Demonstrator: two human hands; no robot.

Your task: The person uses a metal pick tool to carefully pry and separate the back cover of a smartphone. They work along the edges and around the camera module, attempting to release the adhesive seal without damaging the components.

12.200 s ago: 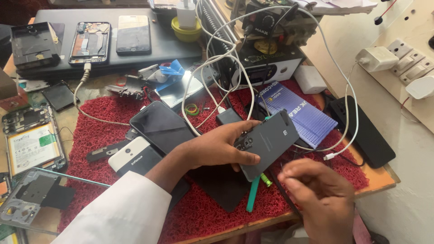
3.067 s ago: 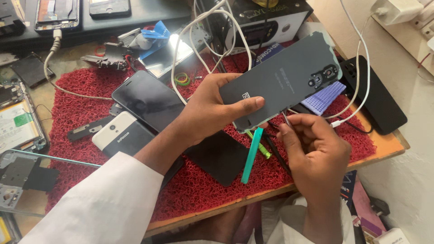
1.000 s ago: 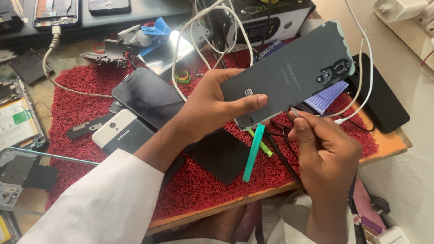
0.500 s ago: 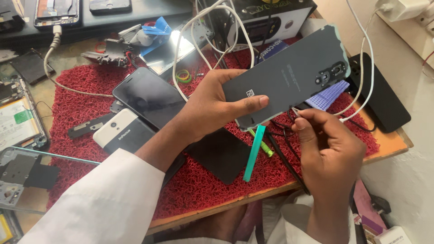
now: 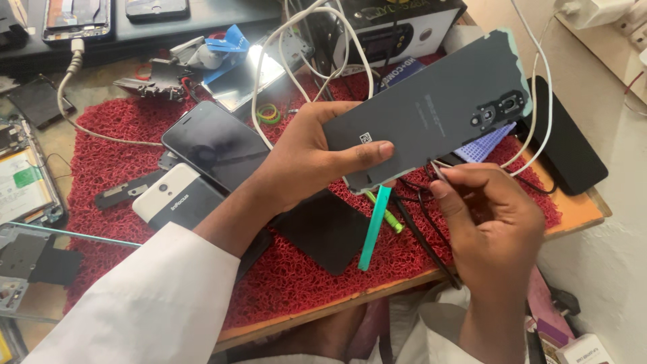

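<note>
— Held item?
— Flat matte grey phone back cover [image 5: 431, 114], rounded corners, clamped by left hand [image 5: 303, 162] above coarse red mat [image 5: 283, 283], thumb across its face.
— Right hand [image 5: 495, 222]?
— Fingertips pinched on thin metal tool [image 5: 438, 172] at cover's near edge.
— Change since half a second ago?
— Barely any; cover tilted slightly.

Left hand [image 5: 306, 158] raised, thumb extended, fingers curled; right hand [image 5: 495, 219] pinching, fingertips together.
</note>
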